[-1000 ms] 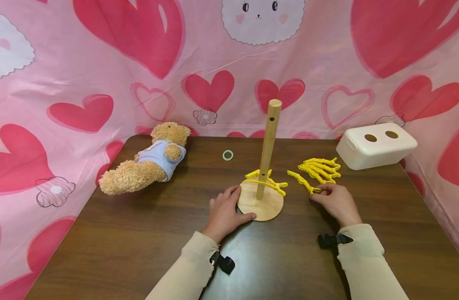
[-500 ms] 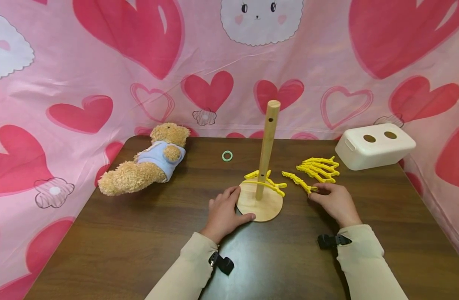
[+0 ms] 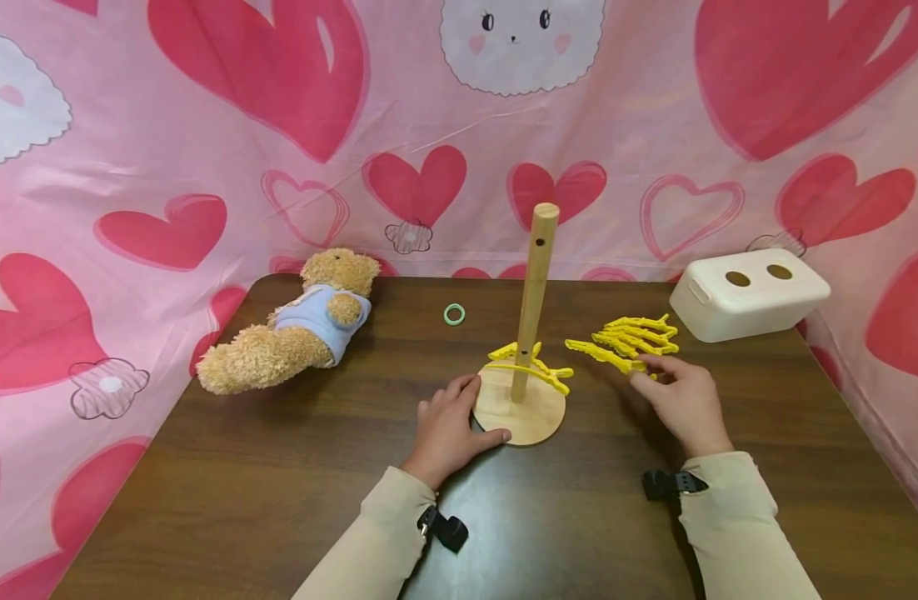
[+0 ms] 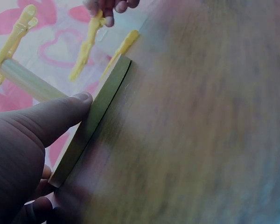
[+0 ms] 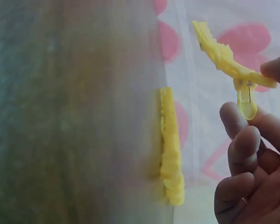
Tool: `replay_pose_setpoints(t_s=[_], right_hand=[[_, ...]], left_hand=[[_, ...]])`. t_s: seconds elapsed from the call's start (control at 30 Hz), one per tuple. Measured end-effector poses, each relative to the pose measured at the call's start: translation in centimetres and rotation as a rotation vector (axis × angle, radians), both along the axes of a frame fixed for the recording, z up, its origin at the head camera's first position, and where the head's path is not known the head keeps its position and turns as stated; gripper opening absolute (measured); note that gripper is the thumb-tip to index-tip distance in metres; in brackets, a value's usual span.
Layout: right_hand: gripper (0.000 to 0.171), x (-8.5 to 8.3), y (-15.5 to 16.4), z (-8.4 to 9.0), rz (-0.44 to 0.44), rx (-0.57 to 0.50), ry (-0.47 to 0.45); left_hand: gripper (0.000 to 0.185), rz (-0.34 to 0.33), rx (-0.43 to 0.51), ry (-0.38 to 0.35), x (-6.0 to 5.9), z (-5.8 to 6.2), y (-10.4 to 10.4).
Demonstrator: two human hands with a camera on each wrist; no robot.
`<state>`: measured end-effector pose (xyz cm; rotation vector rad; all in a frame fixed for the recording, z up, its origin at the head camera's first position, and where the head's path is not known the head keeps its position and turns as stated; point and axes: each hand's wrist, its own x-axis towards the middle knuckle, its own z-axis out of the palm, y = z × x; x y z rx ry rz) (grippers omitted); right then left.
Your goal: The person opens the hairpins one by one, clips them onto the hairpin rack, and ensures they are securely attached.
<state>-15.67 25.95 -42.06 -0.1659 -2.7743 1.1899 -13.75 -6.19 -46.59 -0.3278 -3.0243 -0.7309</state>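
Observation:
In the head view my left hand (image 3: 446, 429) holds the round base (image 3: 530, 427) of a wooden stand at its left side, with the thumb at the front rim. Its upright post (image 3: 537, 287) has dark holes. Yellow alligator hair clips (image 3: 556, 382) sit around the post low down, close over the base. My right hand (image 3: 684, 402) pinches another yellow alligator hair clip (image 5: 224, 59) by its handle ends. The thumb presses one handle and the fingers the other. In the left wrist view this clip (image 4: 85, 49) hangs beyond the base, raised off the table.
A pile of several yellow clips (image 3: 637, 333) lies just behind my right hand. A white box (image 3: 751, 296) with two round holes stands at back right. A green ring (image 3: 454, 314) lies behind the stand. A teddy bear (image 3: 309, 325) in blue lies at left on the brown table (image 3: 316, 467).
My right hand has risen a little and moved slightly back, lifting the clip, which has turned from a steep slant to a flatter one. The left hand and stand stay put.

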Motion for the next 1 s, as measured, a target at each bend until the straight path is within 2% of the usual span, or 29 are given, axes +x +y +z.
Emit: replay_pose_setpoints(t_s=[0.3, 0.63, 1.0], right_hand=[[0.037, 0.9, -0.7, 2.1, 0.022, 0.038, 0.133], [0.027, 2.2, -1.6, 4.4, 0.038, 0.025, 0.244], [0.021, 3.5, -2.7, 6.4, 0.086, -0.016, 0.289]], left_hand=[[0.096, 0.000, 0.003, -0.009, 0.0, 0.1, 0.0], [0.096, 0.002, 0.001, -0.007, 0.1, 0.2, 0.1], [0.096, 0.004, -0.001, -0.014, 0.2, 0.5, 0.2]])
